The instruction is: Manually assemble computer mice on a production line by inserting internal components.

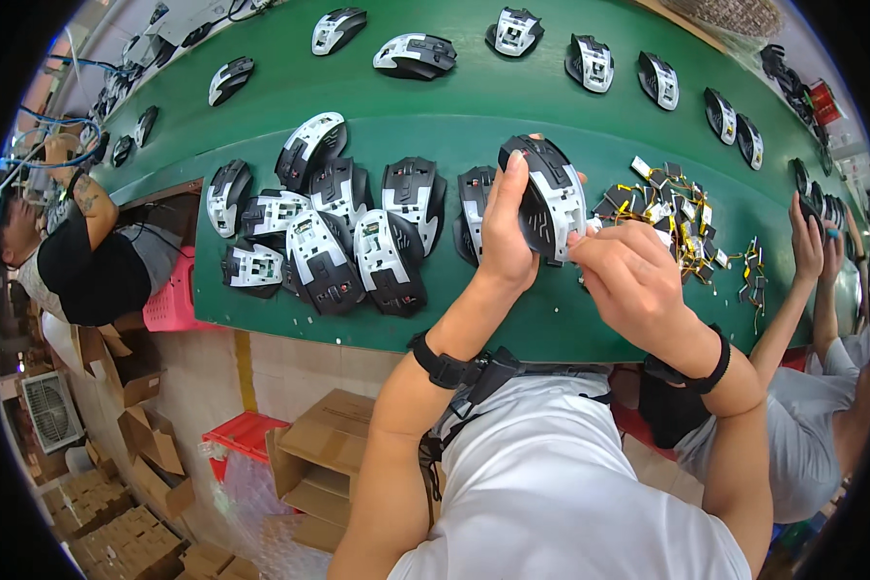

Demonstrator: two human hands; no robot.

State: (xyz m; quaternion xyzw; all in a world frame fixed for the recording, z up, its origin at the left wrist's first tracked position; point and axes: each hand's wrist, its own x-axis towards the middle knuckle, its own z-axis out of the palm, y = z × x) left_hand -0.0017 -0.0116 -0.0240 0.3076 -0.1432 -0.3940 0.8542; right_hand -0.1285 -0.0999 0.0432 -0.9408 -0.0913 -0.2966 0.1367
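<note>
A partly assembled computer mouse (pixel 555 193), black with a grey-white inner shell, stands tilted up above the green table. My left hand (pixel 506 227) is closed around its left side, thumb along the edge. The fingers of my right hand (pixel 633 280) are pinched together at the mouse's lower right edge; what they grip is hidden. Just behind the held mouse another mouse (pixel 474 198) lies on the table. Beyond my right hand spreads a pile of small flat battery packs (pixel 681 213) with yellow, red and black wires. Several open mice (pixel 324 261) lie clustered to the left.
Along the far side of the green table (pixel 261 126) more mice (pixel 416 56) sit spaced in a row. One person (pixel 97 232) sits at the left, near a pink crate (pixel 169 295). At the right a co-worker's hands (pixel 808 242) hold a dark object. Cardboard boxes (pixel 329 445) stand on the floor.
</note>
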